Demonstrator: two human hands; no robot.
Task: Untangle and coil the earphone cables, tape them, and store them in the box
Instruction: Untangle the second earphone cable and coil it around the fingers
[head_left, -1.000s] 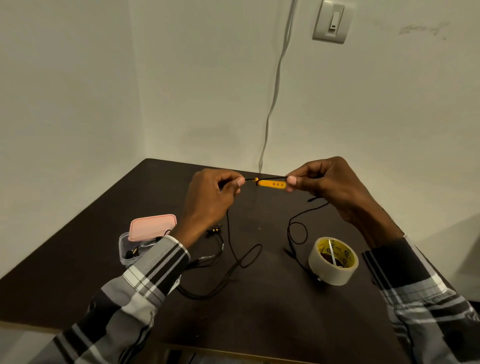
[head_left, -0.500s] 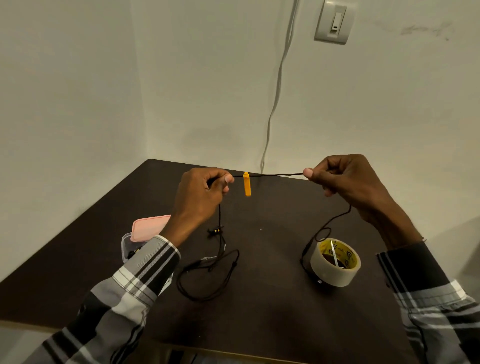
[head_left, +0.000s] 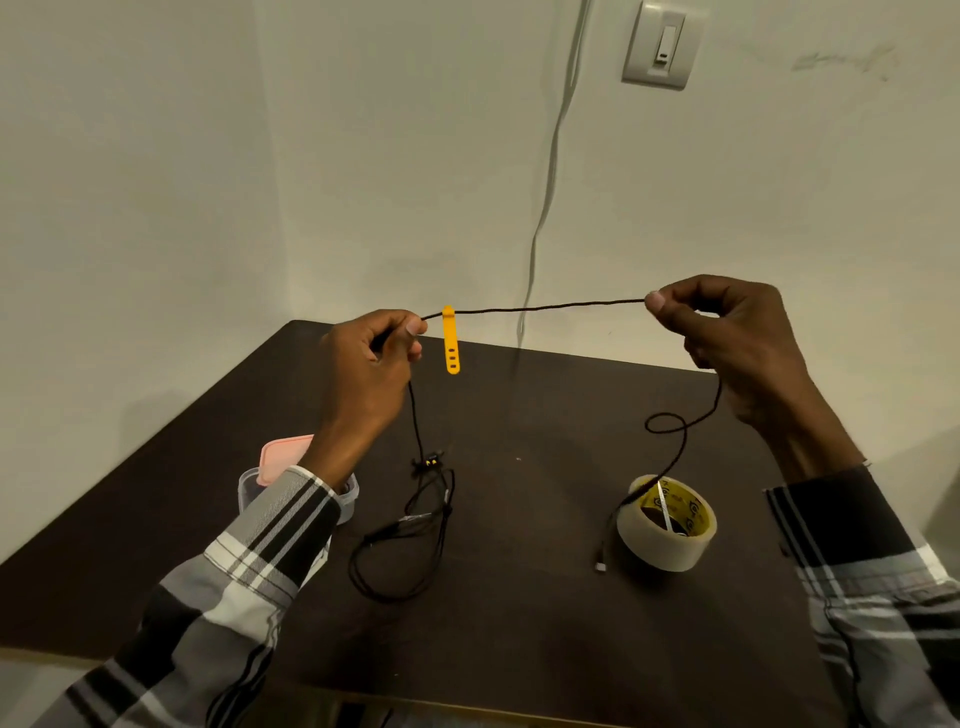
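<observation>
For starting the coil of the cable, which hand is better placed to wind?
Probably the right hand: it pinches the earphone cable toward its free plug end, while the left hand anchors beside the yellow strap.

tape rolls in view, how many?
1. The tape roll lies on the table at its right side, below the right hand, with the cable trailing over its rim. No others visible.

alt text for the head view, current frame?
Both hands, left hand and right hand, pinch a black earphone cable stretched level above a dark table, an orange strap hanging from it. Tape roll and pink-lidded box sit below.
</observation>
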